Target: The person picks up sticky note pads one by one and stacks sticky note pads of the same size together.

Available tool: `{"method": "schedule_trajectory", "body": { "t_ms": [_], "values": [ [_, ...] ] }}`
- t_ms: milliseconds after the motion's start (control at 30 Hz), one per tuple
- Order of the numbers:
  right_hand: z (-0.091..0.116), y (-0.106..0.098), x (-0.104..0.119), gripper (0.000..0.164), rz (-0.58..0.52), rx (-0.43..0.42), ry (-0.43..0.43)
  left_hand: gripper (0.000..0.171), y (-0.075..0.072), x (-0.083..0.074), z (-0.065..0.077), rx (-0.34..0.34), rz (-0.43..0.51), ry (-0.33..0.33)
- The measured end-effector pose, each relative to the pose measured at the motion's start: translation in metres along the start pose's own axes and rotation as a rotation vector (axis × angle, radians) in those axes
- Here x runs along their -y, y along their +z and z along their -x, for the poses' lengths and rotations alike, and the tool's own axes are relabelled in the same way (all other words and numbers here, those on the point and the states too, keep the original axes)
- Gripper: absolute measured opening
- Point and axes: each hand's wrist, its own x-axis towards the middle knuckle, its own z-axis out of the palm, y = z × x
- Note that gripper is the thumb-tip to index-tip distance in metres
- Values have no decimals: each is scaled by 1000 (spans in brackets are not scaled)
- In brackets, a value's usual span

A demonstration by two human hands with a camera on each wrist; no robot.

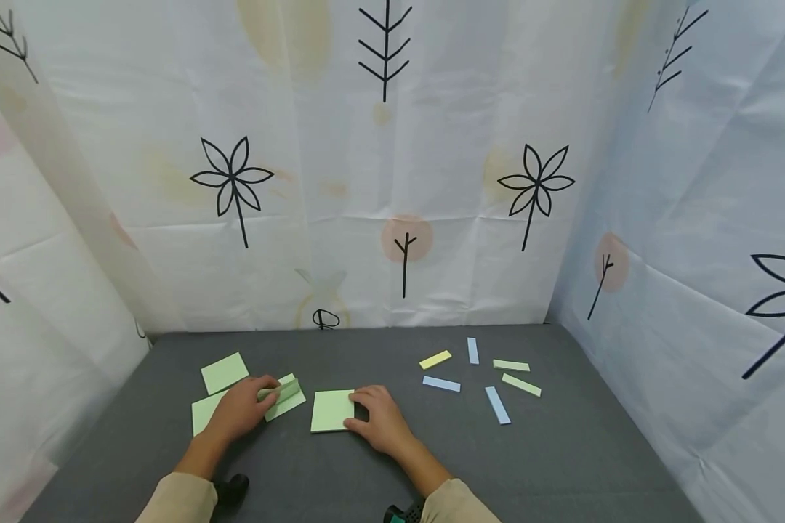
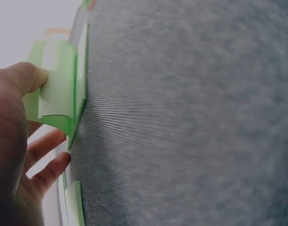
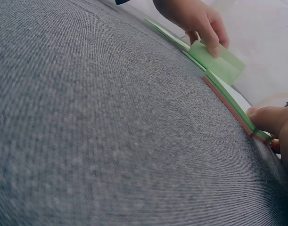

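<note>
My left hand pinches a light green sticky note, thumb on its face. The note bows into a curve and stands up from the table. Beneath it lies another green note. In the right wrist view the raised note leans just past the far end of the sticky-note pad. My right hand grips the right edge of this pad, thumb at the near corner. The pad's upper layers are green and its bottom layer reddish. It lies flat on the table.
Two flat green notes lie at the left, one partly behind my left hand. To the right are several narrow paper strips, blue, yellow and green. The grey table meets patterned cloth walls.
</note>
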Motion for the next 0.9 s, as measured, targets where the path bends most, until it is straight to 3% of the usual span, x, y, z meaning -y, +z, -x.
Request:
{"method": "schedule_trajectory", "body": {
  "t_ms": [367,600,900],
  "values": [
    [0,-1,0,42,-2,8,7,21,-10,-1,0,57,159,64],
    [1,-2,1,41,-15,8,14,25,-8,0,2,49,134,100],
    [1,-1,1,41,0,9,13,33,-5,0,6,46,101,63]
  ]
}}
